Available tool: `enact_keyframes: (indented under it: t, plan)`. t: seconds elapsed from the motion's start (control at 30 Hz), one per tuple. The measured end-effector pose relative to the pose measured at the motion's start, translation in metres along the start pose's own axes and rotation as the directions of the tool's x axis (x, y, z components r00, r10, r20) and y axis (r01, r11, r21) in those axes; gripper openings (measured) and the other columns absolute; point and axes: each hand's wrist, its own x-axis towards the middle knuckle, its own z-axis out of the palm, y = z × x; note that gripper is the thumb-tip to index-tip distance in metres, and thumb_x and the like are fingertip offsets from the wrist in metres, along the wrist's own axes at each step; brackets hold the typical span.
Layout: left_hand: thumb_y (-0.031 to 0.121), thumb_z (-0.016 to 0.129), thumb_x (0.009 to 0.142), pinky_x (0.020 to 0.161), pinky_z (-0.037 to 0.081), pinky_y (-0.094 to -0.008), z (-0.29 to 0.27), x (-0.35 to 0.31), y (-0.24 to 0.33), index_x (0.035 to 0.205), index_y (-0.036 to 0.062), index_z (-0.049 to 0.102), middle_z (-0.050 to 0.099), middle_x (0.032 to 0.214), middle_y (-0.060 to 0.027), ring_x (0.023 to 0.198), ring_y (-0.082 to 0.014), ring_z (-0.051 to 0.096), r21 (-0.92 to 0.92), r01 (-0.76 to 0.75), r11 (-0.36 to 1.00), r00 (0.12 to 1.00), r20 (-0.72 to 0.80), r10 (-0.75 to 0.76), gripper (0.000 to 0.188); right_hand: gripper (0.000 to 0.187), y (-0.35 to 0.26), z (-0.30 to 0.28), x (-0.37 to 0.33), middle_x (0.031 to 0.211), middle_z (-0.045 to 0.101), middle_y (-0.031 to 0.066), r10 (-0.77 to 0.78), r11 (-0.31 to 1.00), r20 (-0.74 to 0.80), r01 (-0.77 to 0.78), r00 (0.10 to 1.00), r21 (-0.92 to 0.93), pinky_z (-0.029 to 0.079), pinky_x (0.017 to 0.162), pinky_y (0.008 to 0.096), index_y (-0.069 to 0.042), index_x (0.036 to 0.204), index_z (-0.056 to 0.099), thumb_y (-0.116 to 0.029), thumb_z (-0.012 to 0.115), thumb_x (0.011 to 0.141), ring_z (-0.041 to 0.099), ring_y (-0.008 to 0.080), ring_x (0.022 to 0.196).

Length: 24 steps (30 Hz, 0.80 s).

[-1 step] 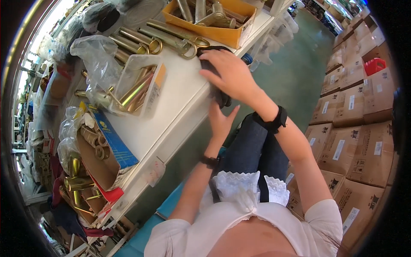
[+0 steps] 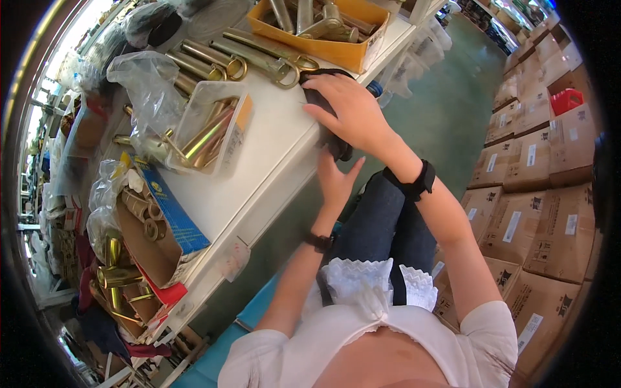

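Note:
At the shelf edge lies a dark, soft-looking bundle [image 2: 315,98]; its kind cannot be made out. My right hand [image 2: 352,110] curls over the top of it, fingers and thumb pressed against its side. Below, my left hand [image 2: 335,181] reaches up to the bundle's lower end with thumb and fingers apart, its fingertips partly hidden there. Just beyond my right hand are large metal pins with ring ends [image 2: 284,72]. A clear plastic tub [image 2: 226,152] of brass-coloured pins stands to the left on the white shelf [image 2: 259,155].
A yellow box [image 2: 352,55] of metal pins stands at the back. On the left are a clear plastic bag [image 2: 152,97] and a blue-sided cardboard box [image 2: 171,210] with metal parts. Stacked cartons [image 2: 511,220] line the right side, with a red container [image 2: 566,100] among them.

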Motion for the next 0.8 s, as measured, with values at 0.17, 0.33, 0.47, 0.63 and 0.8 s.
enact_keyframes:
  t: [0.17,0.33,0.47,0.63,0.8]
  plan:
    - [0.020,0.073,0.068,0.069,0.041,-0.0363,0.013,0.017,0.000,0.094,-0.0038,0.050,0.054,0.091,-0.0165,0.081,-0.0289,0.052,-0.268,0.205,0.941,0.975,0.145,-0.171,0.042,0.031,0.002,0.005,-0.002,0.098,0.058,0.0113,-0.031,0.999,0.018,0.031,0.999,-0.011,0.043,0.080,0.0371,-0.005,0.095,0.055,-0.030,0.059,0.076,0.052,0.0300,0.094]
    - [0.018,0.070,0.071,0.070,0.042,-0.0325,-0.005,0.013,0.001,0.093,-0.0046,0.052,0.057,0.089,-0.0135,0.080,-0.0226,0.055,-0.367,0.198,0.909,0.980,0.085,-0.179,0.036,0.038,-0.021,0.004,-0.012,0.112,0.054,0.0117,-0.196,0.971,0.122,0.175,0.973,0.164,0.037,0.091,0.0392,-0.004,0.102,0.054,-0.031,0.059,0.075,0.048,0.0301,0.107]
    - [0.017,0.069,0.074,0.070,0.043,-0.0304,-0.031,-0.007,0.006,0.093,-0.0048,0.053,0.059,0.087,-0.0117,0.080,-0.0190,0.056,-0.431,0.152,0.890,0.983,-0.026,-0.180,0.033,0.049,-0.047,0.016,-0.006,0.114,0.052,0.0154,-0.230,0.962,0.135,0.204,0.964,0.183,0.037,0.091,0.0381,-0.001,0.108,0.050,-0.037,0.059,0.074,0.048,0.0313,0.106]
    - [0.017,0.064,0.079,0.074,0.041,-0.0265,-0.061,-0.019,0.023,0.098,-0.0041,0.054,0.059,0.090,-0.0101,0.084,-0.0140,0.054,-0.306,0.518,0.799,0.853,0.251,-0.457,0.030,0.055,-0.033,0.035,0.017,0.120,0.047,0.0191,-0.059,0.992,0.198,0.035,0.979,0.124,0.037,0.093,0.0358,0.003,0.117,0.044,-0.034,0.054,0.077,0.045,0.0324,0.110]
    - [0.010,0.063,0.079,0.067,0.043,-0.0234,-0.071,-0.014,0.051,0.094,-0.0020,0.058,0.060,0.086,-0.0029,0.075,-0.0094,0.053,-0.273,0.424,0.863,0.882,0.342,-0.325,0.020,0.050,-0.034,0.033,0.015,0.119,0.047,0.0201,-0.072,0.989,0.173,0.047,0.982,0.139,0.036,0.094,0.0347,0.003,0.116,0.046,-0.022,0.053,0.073,0.045,0.0314,0.111]
